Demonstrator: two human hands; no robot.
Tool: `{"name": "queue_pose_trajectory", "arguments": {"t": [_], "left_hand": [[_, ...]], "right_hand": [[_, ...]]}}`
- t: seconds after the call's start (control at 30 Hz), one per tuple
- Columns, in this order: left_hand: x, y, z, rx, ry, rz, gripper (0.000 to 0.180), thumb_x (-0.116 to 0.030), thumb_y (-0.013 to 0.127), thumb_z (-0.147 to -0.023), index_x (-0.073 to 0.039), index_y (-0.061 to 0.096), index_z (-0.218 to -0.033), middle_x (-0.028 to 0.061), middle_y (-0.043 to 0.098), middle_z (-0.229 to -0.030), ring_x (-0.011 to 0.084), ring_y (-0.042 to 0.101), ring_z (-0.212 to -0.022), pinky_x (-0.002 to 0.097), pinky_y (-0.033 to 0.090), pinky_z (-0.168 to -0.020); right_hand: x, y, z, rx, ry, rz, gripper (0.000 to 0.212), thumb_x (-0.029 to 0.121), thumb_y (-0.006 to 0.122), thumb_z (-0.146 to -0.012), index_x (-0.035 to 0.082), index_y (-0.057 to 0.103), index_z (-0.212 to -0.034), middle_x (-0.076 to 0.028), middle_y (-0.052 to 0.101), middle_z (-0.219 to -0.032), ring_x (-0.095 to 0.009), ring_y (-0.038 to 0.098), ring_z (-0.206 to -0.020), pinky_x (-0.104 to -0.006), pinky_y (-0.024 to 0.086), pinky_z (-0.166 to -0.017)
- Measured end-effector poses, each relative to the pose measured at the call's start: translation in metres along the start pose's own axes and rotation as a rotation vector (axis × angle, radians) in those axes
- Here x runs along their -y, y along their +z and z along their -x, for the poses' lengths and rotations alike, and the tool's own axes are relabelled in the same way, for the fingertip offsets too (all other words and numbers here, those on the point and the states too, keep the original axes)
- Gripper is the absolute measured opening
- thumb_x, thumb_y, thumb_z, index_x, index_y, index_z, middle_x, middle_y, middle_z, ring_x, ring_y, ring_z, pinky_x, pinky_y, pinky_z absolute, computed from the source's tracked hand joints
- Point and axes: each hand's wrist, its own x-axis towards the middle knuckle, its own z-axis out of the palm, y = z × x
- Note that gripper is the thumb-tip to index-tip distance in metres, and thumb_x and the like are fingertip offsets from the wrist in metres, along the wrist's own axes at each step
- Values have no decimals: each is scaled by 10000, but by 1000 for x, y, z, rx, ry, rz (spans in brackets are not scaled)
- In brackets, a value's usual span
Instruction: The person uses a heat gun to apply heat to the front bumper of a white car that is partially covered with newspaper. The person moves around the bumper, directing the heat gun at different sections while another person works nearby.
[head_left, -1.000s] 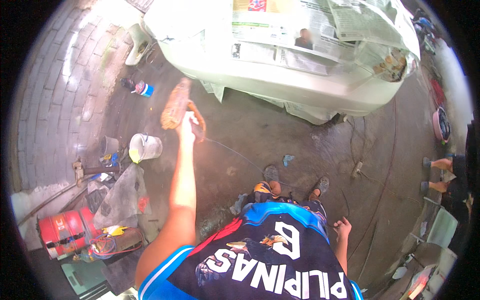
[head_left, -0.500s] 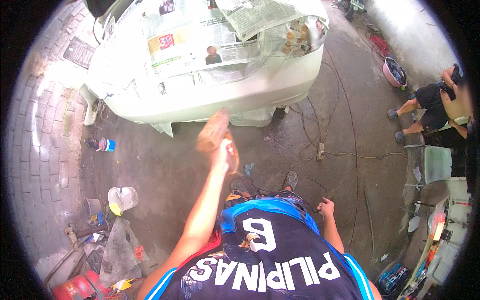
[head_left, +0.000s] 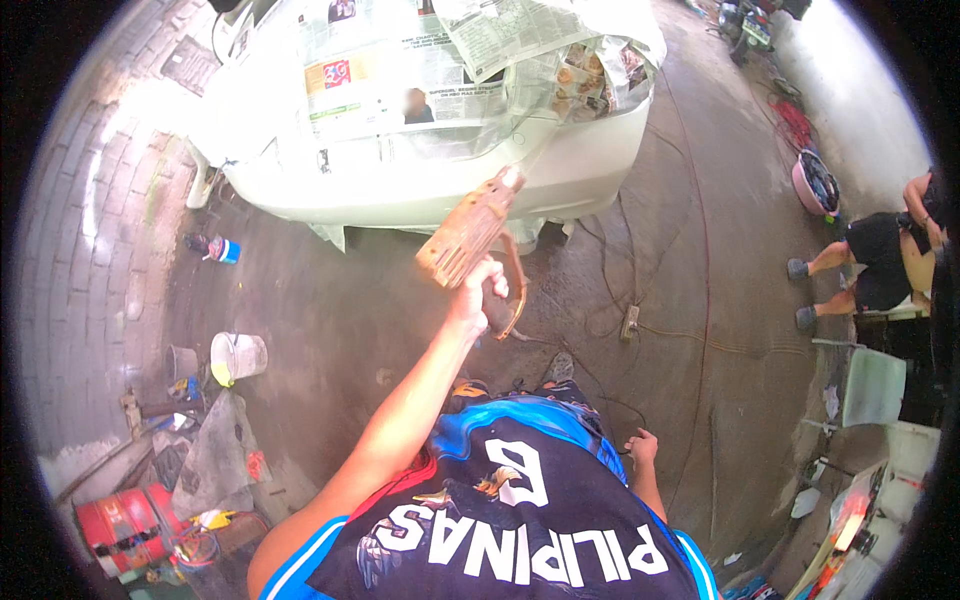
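Observation:
My left hand (head_left: pixel 478 290), reaching ahead, is wrapped around the handle of a worn orange-brown heat gun (head_left: pixel 465 228). Slots show in its rear housing, and a curved loop hangs beside the grip. Its metal nozzle points up and right toward the white car bumper (head_left: pixel 400 190), overlapping it in view; I cannot tell the gap. Sheets of newspaper (head_left: pixel 385 85) cover the car above the bumper. Low at my right side, my right hand (head_left: pixel 643 446) is closed, with a thin dark power cord (head_left: pixel 610 398) running to its fingers. What lies inside those fingers is mostly hidden.
Cables and an extension socket (head_left: pixel 629 322) lie on the floor to the right. A person (head_left: pixel 880 265) sits at the far right, near a pink basin (head_left: pixel 815 183). At left are a blue-labelled can (head_left: pixel 225 250), a white bucket (head_left: pixel 238 358) and a red container (head_left: pixel 125 530).
The heat gun has moved right and up, its nozzle swinging toward the right part of the bumper. My head view has shifted slightly. My right hand stays low at my side.

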Motion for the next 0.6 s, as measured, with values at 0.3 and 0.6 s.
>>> {"name": "queue_pose_trajectory", "arguments": {"t": [0.3,0.6], "left_hand": [[-68,-144,-16,-555,311,-235,126,-80,635,-775,-64,540,-856,30,529,-648,147,541,-531,288,468,-475],[-153,-233,13,-616,421,-431,233,-38,660,-744,-48,589,-966,12,550,-629,118,542,-508,271,462,-467]], "right_hand": [[14,-22,-45,70,13,-87,498,-65,483,-798,-71,519,-1295,-144,668,-857,-217,641,-609,-329,529,-538],[42,14,3,124,81,-60,546,-77,361,-826,-42,439,-1365,-72,550,-625,-205,582,-498,-347,469,-430]]}}
